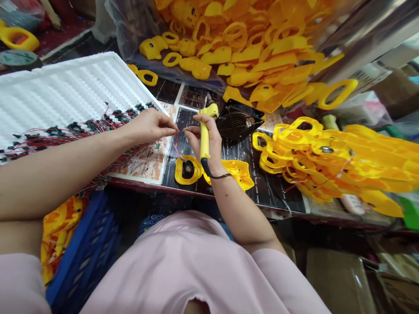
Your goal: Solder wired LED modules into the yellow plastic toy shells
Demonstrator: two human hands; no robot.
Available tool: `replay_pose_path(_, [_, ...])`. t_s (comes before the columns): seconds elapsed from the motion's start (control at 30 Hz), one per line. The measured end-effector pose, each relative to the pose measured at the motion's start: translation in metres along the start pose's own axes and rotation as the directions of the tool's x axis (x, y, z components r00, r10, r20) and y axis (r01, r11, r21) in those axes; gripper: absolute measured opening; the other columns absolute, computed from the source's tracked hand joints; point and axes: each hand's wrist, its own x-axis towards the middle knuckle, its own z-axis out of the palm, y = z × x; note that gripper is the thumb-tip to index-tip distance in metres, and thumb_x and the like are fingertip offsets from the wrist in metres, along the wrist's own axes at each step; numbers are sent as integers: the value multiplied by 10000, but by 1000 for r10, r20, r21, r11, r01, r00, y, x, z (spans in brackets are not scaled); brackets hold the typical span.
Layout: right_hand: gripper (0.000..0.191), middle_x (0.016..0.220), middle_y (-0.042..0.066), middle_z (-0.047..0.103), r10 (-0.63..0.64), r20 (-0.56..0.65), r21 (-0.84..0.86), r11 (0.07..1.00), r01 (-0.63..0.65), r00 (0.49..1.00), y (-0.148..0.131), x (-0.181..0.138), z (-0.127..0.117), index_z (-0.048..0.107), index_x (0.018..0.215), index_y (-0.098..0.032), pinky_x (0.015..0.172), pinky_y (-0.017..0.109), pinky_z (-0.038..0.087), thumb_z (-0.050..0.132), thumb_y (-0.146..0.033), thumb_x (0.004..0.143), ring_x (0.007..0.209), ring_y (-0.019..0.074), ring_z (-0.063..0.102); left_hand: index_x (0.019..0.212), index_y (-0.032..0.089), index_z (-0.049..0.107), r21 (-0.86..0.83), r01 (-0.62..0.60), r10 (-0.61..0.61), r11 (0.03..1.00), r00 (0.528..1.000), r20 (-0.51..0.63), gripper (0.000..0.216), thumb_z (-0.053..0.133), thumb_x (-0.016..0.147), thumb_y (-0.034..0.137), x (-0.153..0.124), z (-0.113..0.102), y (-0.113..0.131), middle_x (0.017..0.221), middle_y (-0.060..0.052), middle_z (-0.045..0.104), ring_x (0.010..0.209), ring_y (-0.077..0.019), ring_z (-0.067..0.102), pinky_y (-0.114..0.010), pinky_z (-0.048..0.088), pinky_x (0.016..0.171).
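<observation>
My left hand (153,125) is closed in a pinch on the end of a thin red wire (177,141). The wire runs down to a round black part (188,168) in a yellow plastic shell (177,174) on the table. My right hand (214,146) grips a yellow soldering iron (204,141), its black cord trailing over my wrist. The thumb and a finger of that hand meet near the wire, close to my left fingertips; whether they pinch it is too small to tell. Partly behind my right wrist lies another yellow shell (240,172).
A white foam tray (65,78) with several wired black parts (75,127) lies left. A black fan (238,120) stands behind my right hand. Yellow shells fill a plastic bag (131,39) at the back and form a pile (327,157) on the right. A blue crate (88,257) sits below left.
</observation>
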Motion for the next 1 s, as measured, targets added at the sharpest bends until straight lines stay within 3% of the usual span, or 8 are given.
replay_pose_path(0.17, [305,978,-25,743,-33,-8,-7,999,33,999,-6,1,-1,510,1201,-300,848,317,643,684,-337,953,868,150,766,889,173,775,-149,107,-107,983,994,10,214,744,751,334,0,3,3,815,-22,746,826,-186,700,-300,544,813])
replay_pose_path(0.33, [318,996,-29,744,-34,18,-65,997,35,999,-9,2,-3,501,1227,-305,891,333,637,669,-312,958,886,151,764,838,159,760,-115,184,-177,976,982,73,197,719,785,344,-2,-4,13,818,-21,742,881,-201,699,-303,524,856])
replay_pose_path(0.5, [309,978,-27,752,-10,-2,-54,999,10,1000,-8,5,1,519,1210,-290,917,345,627,675,-293,943,897,160,762,830,147,742,-58,226,-219,972,971,96,234,718,771,373,-4,-4,14,746,-15,690,828,-192,659,-282,482,798])
replay_pose_path(0.63, [296,1035,4,772,48,19,-29,998,-47,999,-16,-4,-14,548,1172,-284,912,331,626,696,-411,948,979,179,775,823,152,719,-63,215,-210,975,975,78,247,701,774,393,-2,0,3,742,-17,672,797,-180,629,-276,446,752])
replay_pose_path(0.77, [366,1025,12,782,75,110,-113,992,-63,991,-28,-24,-40,576,1167,-289,860,339,637,745,-493,915,966,204,785,830,161,716,-66,166,-162,984,985,65,299,722,776,455,2,2,-8,726,-16,675,775,-185,621,-293,433,726])
replay_pose_path(0.9, [367,992,-11,791,-14,216,-213,975,61,976,-28,-38,-46,594,1189,-304,862,346,632,792,-291,880,935,203,779,722,196,695,-151,91,-85,984,995,44,362,787,714,546,3,3,-9,649,-3,670,645,-136,510,-318,420,677])
replay_pose_path(1.0, [293,875,-50,775,-41,201,-223,971,87,979,-25,-41,-42,604,1162,-305,809,302,624,701,-176,917,832,168,768,694,223,698,-285,72,-75,956,997,1,421,834,645,619,-1,-2,-6,656,-10,704,651,-141,504,-356,444,697])
